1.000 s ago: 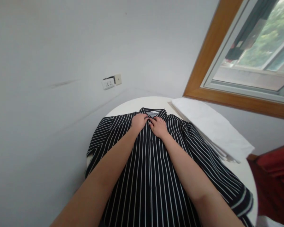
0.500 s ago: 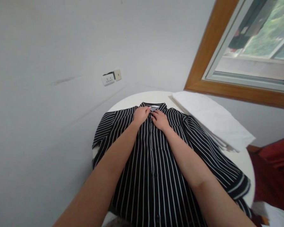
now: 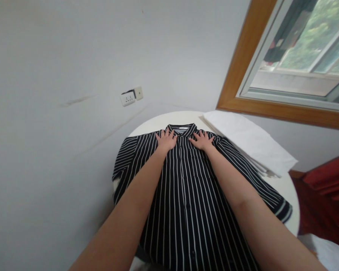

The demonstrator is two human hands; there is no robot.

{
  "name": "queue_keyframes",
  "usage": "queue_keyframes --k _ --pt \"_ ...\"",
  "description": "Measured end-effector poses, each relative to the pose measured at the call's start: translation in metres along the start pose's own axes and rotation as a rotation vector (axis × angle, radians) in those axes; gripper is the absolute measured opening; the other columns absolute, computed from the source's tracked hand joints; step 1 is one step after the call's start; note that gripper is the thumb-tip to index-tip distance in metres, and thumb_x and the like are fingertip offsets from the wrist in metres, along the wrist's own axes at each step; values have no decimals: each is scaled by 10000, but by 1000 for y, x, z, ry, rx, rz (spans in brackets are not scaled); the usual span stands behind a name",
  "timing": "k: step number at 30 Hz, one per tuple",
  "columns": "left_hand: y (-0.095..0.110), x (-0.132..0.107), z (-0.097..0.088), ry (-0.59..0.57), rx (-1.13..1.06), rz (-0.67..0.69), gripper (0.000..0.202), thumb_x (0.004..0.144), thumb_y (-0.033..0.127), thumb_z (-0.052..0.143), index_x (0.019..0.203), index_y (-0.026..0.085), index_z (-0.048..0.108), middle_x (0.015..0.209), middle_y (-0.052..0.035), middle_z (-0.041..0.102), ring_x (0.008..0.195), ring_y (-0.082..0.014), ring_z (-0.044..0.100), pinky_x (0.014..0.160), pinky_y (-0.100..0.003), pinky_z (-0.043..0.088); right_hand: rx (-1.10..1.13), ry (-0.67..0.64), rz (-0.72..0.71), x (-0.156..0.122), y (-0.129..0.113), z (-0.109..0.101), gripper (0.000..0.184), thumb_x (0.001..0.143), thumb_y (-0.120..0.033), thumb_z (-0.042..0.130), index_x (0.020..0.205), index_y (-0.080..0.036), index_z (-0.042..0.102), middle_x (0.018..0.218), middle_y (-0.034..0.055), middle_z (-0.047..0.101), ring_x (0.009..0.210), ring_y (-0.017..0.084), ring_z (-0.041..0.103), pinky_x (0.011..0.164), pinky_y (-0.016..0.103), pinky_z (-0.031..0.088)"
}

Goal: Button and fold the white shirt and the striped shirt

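Note:
A black shirt with thin white stripes lies face up and buttoned on a round white table, its collar at the far side. My left hand rests flat on the shirt just left of the collar, fingers spread. My right hand lies flat just right of the collar, fingers spread too. Neither hand holds anything. Both short sleeves spread out to the sides.
A folded white cloth lies on the table's right part, beside the shirt. A wooden-framed window is at the right. A wall socket sits on the white wall behind. Something dark red stands at the right.
My hands were pinched together at the top button under the collar. They have let go and moved apart, now lying flat on either side of the collar.

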State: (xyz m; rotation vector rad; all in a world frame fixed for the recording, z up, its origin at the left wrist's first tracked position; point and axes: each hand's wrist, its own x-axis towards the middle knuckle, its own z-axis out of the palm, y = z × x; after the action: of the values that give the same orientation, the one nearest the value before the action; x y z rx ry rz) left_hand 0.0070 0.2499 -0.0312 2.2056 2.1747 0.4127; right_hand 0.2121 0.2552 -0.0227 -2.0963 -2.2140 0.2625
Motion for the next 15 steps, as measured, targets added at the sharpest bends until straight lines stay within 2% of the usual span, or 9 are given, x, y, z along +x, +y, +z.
queue_keyframes --k 3,5,7,10,13,15 --pt "9 -13 -6 247 37 37 575 951 436 182 1465 211 307 1558 -73 212 1425 -310 155 1135 -561 95 -21 -20 -62 6 8 -5 673 874 -692 212 1456 -363 290 1578 24 131 1427 349 71 1010 743 20" --pt "11 -23 -8 344 50 44 563 957 375 180 1459 155 312 1540 -96 260 1413 -277 200 1154 -477 127 -31 58 -94 4 11 -4 632 903 -633 226 1455 -334 302 1566 35 182 1416 338 117 1022 730 63" --pt "7 -30 -10 278 49 9 548 954 364 201 1418 142 388 1491 -113 359 1379 -285 275 1140 -479 176 -39 226 -113 -4 12 -3 570 939 -522 241 1438 -269 347 1527 75 285 1388 320 192 1051 676 108" --pt "-7 -35 -10 120 64 -17 547 938 457 235 1364 212 474 1469 -100 399 1373 -340 272 1106 -604 143 -73 449 -137 -19 10 -4 465 951 -332 256 1299 -173 521 1373 141 481 1287 288 343 1092 554 136" --pt "-19 -35 -10 46 56 -44 633 906 574 221 1423 253 395 1527 -102 289 1401 -375 193 1079 -670 86 -129 437 -179 -33 2 -9 411 937 -264 281 1121 -176 637 1247 137 571 1230 275 397 1102 528 104" --pt "-21 -33 -10 -2 38 -82 679 891 610 204 1444 247 359 1543 -115 243 1409 -387 161 1069 -685 72 -131 372 -152 -42 -9 -12 405 941 -313 299 1149 -197 628 1277 127 554 1282 296 345 1088 582 77"
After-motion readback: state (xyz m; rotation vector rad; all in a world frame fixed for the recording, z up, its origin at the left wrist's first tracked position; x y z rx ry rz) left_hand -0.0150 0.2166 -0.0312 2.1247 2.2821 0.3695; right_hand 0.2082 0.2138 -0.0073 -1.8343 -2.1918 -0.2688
